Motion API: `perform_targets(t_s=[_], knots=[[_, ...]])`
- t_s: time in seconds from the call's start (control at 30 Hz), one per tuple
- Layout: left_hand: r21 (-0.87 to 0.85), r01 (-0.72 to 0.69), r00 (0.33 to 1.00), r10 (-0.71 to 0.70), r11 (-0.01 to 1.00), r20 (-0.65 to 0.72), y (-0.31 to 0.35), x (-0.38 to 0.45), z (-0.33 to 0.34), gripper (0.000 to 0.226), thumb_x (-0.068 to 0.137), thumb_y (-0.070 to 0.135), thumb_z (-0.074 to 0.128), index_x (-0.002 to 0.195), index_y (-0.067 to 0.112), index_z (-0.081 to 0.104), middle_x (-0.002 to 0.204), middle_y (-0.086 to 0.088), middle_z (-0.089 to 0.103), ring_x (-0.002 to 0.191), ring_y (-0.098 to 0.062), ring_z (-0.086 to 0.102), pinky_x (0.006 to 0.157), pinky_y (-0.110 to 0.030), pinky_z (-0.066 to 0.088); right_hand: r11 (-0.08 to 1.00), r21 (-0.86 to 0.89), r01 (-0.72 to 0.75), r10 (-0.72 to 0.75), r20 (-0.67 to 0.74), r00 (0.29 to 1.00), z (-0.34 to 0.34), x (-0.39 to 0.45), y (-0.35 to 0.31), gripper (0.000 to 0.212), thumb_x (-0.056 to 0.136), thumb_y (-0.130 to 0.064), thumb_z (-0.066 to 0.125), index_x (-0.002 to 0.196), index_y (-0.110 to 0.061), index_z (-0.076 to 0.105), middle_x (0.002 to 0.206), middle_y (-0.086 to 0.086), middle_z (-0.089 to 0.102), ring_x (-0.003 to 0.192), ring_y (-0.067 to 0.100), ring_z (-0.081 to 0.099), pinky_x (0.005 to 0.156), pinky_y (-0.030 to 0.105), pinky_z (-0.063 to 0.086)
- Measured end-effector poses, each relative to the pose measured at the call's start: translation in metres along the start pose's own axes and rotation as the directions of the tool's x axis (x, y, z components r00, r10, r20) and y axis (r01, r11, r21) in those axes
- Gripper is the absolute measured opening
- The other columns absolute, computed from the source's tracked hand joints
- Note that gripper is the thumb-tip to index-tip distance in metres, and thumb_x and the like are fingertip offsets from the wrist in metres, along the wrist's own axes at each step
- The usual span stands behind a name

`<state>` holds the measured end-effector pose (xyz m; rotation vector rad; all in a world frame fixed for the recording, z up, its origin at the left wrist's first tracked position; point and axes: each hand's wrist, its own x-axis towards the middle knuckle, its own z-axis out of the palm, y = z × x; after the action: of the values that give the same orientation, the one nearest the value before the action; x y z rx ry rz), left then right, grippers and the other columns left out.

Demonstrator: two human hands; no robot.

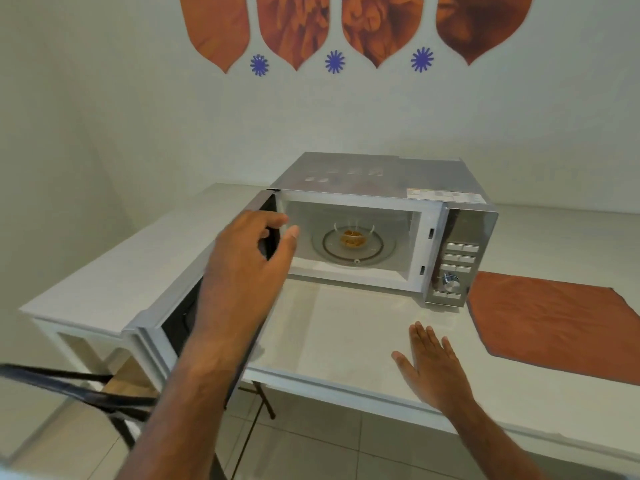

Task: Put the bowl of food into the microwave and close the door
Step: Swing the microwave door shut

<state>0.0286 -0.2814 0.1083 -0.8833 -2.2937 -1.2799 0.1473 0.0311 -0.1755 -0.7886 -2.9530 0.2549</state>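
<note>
Microwave: silver box-shaped microwave oven [377, 188] stands on the white countertop [346, 334], cavity exposed.
Door: the hinged microwave door [166, 313] is swung fully outward to the left, dark window pane facing the cavity side.
Bowl: clear glass bowl of brown food [353, 238] sits at the centre of the round glass turntable [353, 249] inside the cavity.
Left hand: the left hand [246, 268] is raised at the upper edge of the open door, fingers loosely curled and thumb spread; firm contact with the door cannot be confirmed.
Right hand: the right hand [433, 365] is flat above the countertop, fingers extended and slightly apart, gripping nothing.
Bowl relative to fingers: the bowl lies deeper in the cavity, right of the left fingertips and apart from them; well apart from the right hand.
Adjacent item: orange rectangular cloth mat [554, 323] lies on the countertop right of the microwave oven.
</note>
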Motion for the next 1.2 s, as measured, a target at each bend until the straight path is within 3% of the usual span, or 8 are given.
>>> perform_targets(t_s=[0.07,0.17,0.33,0.43,0.57,0.67,0.83,1.2], knots=[[0.081,-0.022,0.998,0.026,0.996,-0.050,-0.004,-0.005,-0.029,0.029,0.102,0.060,0.056,0.124,0.043,0.065,0.121,0.032,0.058,0.126,-0.001,0.052,0.101,-0.027,0.042,1.000,-0.010,0.003,-0.003,-0.008,1.000,0.001,0.001,-0.001,0.089,0.099,-0.072,0.014,0.166,-0.014,0.008,0.176,0.004,0.006,0.163,0.021,0.005,0.132,0.045,0.005],[0.094,0.055,0.994,-0.045,0.994,-0.103,-0.015,-0.012,-0.066,0.030,0.101,0.064,0.055,0.122,0.045,0.066,0.115,0.038,0.055,0.122,0.000,0.051,0.102,-0.037,0.042,1.000,-0.018,0.000,0.000,-0.015,1.000,0.002,0.003,0.000,0.089,0.099,-0.072,0.014,0.166,-0.014,0.010,0.176,0.004,0.008,0.163,0.021,0.007,0.132,0.045,0.006],[0.081,0.189,0.973,-0.176,0.979,-0.148,-0.058,-0.017,-0.094,0.029,0.101,0.062,0.058,0.116,0.041,0.070,0.106,0.038,0.062,0.095,0.033,0.050,0.089,-0.037,0.046,1.000,-0.023,0.006,-0.006,-0.013,1.000,0.003,0.004,0.002,0.090,0.098,-0.073,0.013,0.166,-0.014,0.009,0.176,0.005,0.008,0.162,0.022,0.007,0.132,0.045,0.006],[-0.067,0.287,0.946,-0.294,0.956,-0.136,-0.090,-0.018,-0.095,0.032,0.098,0.064,0.061,0.113,0.040,0.075,0.106,0.026,0.076,0.101,0.019,0.063,0.085,-0.039,0.058,1.000,-0.029,0.001,-0.001,-0.007,1.000,0.004,0.004,0.003,0.090,0.098,-0.073,0.013,0.166,-0.014,0.008,0.176,0.004,0.006,0.162,0.021,0.006,0.132,0.045,0.005],[-0.349,0.368,0.906,-0.417,0.862,-0.072,-0.117,-0.022,-0.088,0.029,0.095,0.057,0.063,0.108,0.038,0.081,0.109,0.012,0.082,0.108,-0.012,0.075,0.098,-0.047,0.057,1.000,-0.028,0.004,-0.004,-0.004,1.000,0.004,0.004,0.003,0.090,0.098,-0.073,0.012,0.166,-0.015,0.008,0.176,0.004,0.005,0.162,0.021,0.005,0.132,0.045,0.005],[-0.452,0.398,0.890,-0.456,0.799,-0.023,-0.123,-0.026,-0.083,0.031,0.097,0.055,0.065,0.107,0.033,0.083,0.107,0.004,0.083,0.100,-0.009,0.077,0.095,-0.043,0.056,1.000,-0.020,0.001,-0.001,0.000,1.000,0.003,0.003,0.002,0.090,0.098,-0.073,0.013,0.166,-0.015,0.007,0.176,0.003,0.004,0.162,0.021,0.004,0.132,0.044,0.004],[-0.500,0.403,0.889,-0.458,0.767,0.014,-0.117,-0.037,-0.066,0.026,0.101,0.050,0.062,0.104,0.035,0.083,0.096,0.011,0.080,0.085,0.003,0.073,0.085,-0.034,0.048,1.000,-0.009,-0.004,0.004,0.011,1.000,-0.003,-0.001,-0.003,0.087,0.101,-0.070,0.017,0.166,-0.014,0.007,0.176,0.004,0.004,0.163,0.020,0.004,0.132,0.044,0.004],[-0.555,0.334,0.932,-0.353,0.761,0.078,-0.078,-0.065,-0.010,0.023,0.097,0.053,0.057,0.103,0.035,0.071,0.094,0.005,0.074,0.088,-0.008,0.072,0.090,-0.044,0.049,1.000,0.025,-0.007,0.007,0.013,1.000,-0.006,-0.003,-0.006,0.085,0.102,-0.069,0.018,0.166,-0.015,0.007,0.176,0.003,0.004,0.163,0.019,0.002,0.132,0.043,0.001]])
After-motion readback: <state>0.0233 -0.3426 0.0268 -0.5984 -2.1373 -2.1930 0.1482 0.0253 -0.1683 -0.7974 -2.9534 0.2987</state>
